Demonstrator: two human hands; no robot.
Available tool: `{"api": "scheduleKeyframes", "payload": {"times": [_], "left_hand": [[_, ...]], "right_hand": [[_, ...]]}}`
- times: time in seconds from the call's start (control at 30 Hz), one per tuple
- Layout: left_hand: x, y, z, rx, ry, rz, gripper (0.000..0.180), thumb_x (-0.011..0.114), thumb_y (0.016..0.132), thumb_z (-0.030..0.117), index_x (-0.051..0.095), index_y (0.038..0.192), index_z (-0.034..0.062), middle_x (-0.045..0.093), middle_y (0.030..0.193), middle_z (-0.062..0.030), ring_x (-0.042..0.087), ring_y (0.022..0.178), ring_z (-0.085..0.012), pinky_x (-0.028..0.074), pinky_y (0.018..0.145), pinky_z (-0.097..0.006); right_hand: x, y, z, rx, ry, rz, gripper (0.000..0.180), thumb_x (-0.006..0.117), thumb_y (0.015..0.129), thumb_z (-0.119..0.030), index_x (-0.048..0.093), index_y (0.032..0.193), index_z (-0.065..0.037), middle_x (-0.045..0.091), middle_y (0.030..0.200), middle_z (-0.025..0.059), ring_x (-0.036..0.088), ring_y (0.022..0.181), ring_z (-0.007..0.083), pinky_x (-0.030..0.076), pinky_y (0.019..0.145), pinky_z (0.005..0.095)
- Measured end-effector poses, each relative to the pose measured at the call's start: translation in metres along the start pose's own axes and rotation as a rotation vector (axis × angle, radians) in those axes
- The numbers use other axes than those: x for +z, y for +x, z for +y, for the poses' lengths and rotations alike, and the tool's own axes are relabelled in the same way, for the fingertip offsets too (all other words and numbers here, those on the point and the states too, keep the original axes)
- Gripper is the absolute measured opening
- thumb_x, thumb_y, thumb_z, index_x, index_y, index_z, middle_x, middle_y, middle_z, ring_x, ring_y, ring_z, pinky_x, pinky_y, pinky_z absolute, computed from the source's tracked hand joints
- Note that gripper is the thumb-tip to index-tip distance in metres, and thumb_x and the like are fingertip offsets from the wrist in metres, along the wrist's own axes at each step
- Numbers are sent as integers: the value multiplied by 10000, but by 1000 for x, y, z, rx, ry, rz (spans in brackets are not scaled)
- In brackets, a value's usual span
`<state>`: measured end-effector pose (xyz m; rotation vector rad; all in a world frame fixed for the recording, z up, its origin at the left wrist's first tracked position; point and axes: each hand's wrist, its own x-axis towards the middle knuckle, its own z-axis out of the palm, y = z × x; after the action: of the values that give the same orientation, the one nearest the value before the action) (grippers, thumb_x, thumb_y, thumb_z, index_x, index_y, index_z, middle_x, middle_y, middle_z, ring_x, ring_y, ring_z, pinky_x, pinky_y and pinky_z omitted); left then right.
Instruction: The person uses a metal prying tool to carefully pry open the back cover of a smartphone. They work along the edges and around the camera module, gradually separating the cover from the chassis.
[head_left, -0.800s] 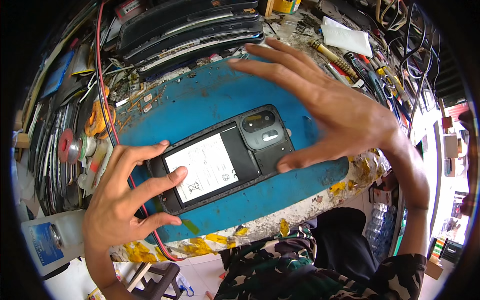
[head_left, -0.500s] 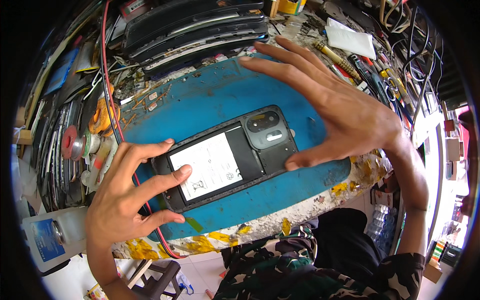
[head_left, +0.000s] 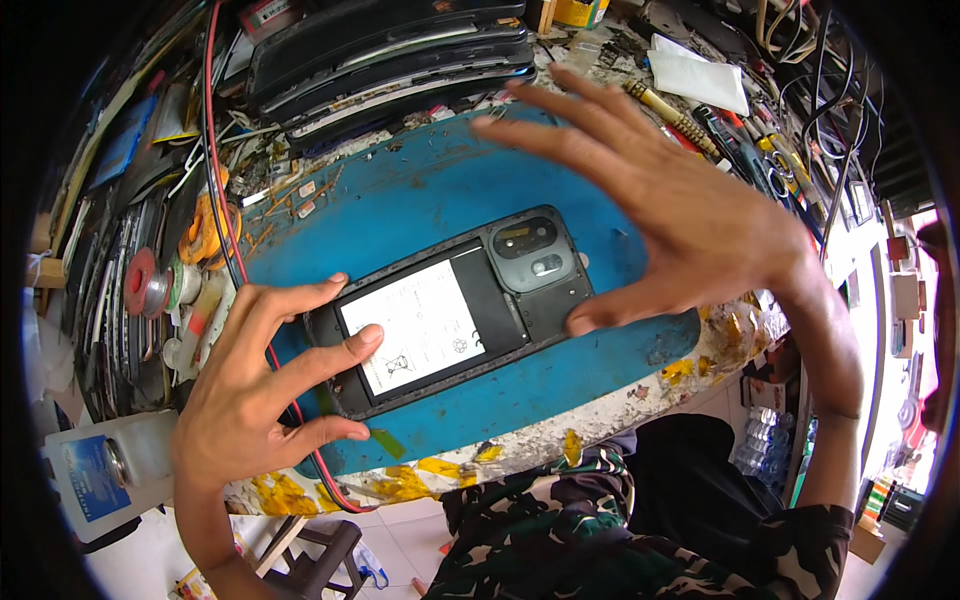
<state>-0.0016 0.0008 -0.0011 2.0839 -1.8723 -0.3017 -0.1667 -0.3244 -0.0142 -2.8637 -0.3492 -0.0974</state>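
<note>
A smartphone (head_left: 555, 318) with its back cover off lies slantwise on a blue work mat (head_left: 410, 185). Its white-labelled battery (head_left: 425, 330) and round-cornered camera block (head_left: 538, 256) face up. My left hand (head_left: 240, 400) grips the phone's left end: one finger presses on the battery, another rests at the far edge, and the thumb lies by the near corner. Over the right side of the mat, my right hand (head_left: 700, 230) is open with fingers spread. Its thumb tip touches or nearly touches the phone's right end. A small green strip (head_left: 386, 443) lies beside the left thumb.
Stacked dark phone parts (head_left: 390, 75) stand behind the mat. Solder spools (head_left: 143, 285) and upright flat parts crowd the left. Tools (head_left: 745, 160) and a white packet (head_left: 700, 80) lie at the right. A red-and-black cable (head_left: 225, 190) runs under my left hand.
My right hand has shifted slightly, its fingers blurred by motion, still spread. The left hand and the phone stay nearly in place.
</note>
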Motion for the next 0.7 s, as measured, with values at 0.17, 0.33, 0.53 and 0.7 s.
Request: {"api": "scheduleKeyframes", "payload": {"times": [0.17, 0.33, 0.53, 0.7], "left_hand": [[0, 0, 0, -5, -10, 6, 715, 908, 636, 388, 738, 1300, 183, 587, 1404, -183, 574, 1172, -345, 520, 960, -443], [1, 1, 0, 7, -4, 11, 714, 907, 645, 386, 734, 1306, 176, 584, 1408, -193, 575, 1163, -350, 518, 956, -445], [0, 0, -1, 28, 7, 4, 703, 896, 674, 389, 723, 1322, 175, 581, 1407, -197, 576, 1170, -353, 518, 954, -448], [2, 0, -2, 24, 1, 11, 691, 891, 691, 398, 721, 1323, 176, 580, 1407, -196, 577, 1171, -353, 520, 956, -452]], "right_hand": [[6, 7, -6, -45, -25, 28, 1156, 848, 715, -624, 271, 1639, -237, 226, 1665, 269, 128, 1547, 532, 166, 1235, 724], [1, 3, -5, 31, -117, 40, 1184, 852, 672, -650, 271, 1638, -287, 220, 1682, 228, 129, 1555, 510, 168, 1235, 733], [6, 19, -17, -44, -72, 16, 1232, 837, 638, -719, 265, 1639, -287, 222, 1684, 211, 136, 1554, 508, 182, 1225, 744], [-2, 15, -16, 83, -225, -86, 1171, 811, 702, -720, 269, 1639, -273, 237, 1677, 223, 161, 1546, 517, 184, 1231, 725]]}}
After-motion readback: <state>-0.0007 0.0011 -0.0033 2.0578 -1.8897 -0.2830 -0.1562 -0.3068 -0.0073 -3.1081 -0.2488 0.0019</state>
